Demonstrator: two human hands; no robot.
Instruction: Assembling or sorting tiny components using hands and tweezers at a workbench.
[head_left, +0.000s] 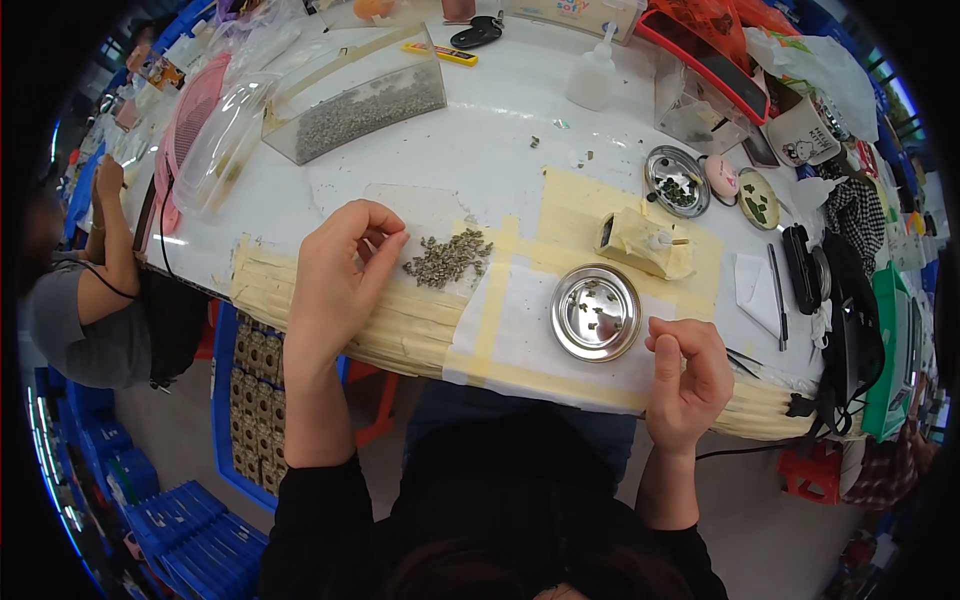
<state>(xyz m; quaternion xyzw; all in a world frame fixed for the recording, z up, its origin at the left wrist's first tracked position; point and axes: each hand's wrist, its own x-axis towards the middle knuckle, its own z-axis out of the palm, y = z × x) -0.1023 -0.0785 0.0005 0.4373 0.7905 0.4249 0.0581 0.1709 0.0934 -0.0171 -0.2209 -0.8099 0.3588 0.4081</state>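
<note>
My left hand [345, 265] is over the left part of the bench, thumb and forefinger pinched together; anything between them is too small to make out. Just right of its fingertips lies a pile of tiny metal parts [447, 258] on a clear sheet. A round, shiny metal dish [556, 322] holds several small dark pieces. Right of the dish, my right hand [690, 380] is closed with its fingers curled, and what they hold is hidden. Thin dark tweezer-like prongs [742, 362] show beside it; I cannot tell whether they are held or lying.
Beyond the dish stands a tape-wrapped block [648, 245] with a short stick. Farther back are a clear bin of grey parts [365, 108], a white squeeze bottle [592, 78] and a lid of green pieces [677, 182]. A black pen [777, 297] lies right. Another person [85, 310] sits left.
</note>
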